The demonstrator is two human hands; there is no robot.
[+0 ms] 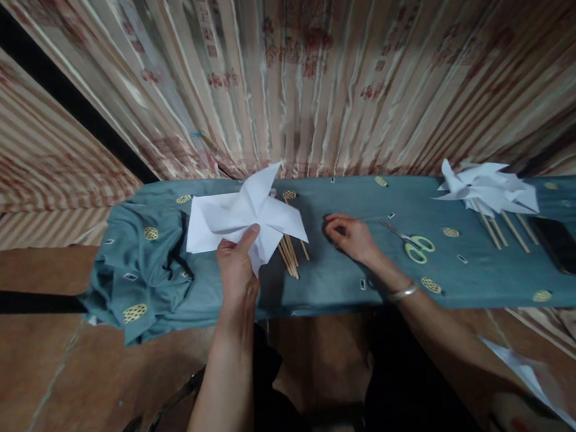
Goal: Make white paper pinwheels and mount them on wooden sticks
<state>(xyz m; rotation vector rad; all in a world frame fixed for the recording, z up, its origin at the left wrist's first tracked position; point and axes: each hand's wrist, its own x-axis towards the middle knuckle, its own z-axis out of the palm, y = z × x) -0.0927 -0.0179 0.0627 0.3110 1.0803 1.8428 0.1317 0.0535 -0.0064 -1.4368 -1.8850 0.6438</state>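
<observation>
Gripping: left hand [237,262], thumb clamped on paper pinwheel [248,209] near its centre. Sticks [289,255]: projecting nearside from pinwheel, long axes roughly fore-and-aft. Right hand [353,239]: right of pinwheel, apart, fingers curled; closure undeterminable.

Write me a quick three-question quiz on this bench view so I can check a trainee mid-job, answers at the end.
1. What is the left hand holding? A, a cup; B, a white paper pinwheel; C, a ruler.
2. True or false: the right hand is gripping the scissors.
3. Fill in: at the right, the pile of pinwheels lies beside a black ____.

Key: 1, B. 2, false: the scissors lie on the cloth, apart from that hand. 3, phone.
</observation>
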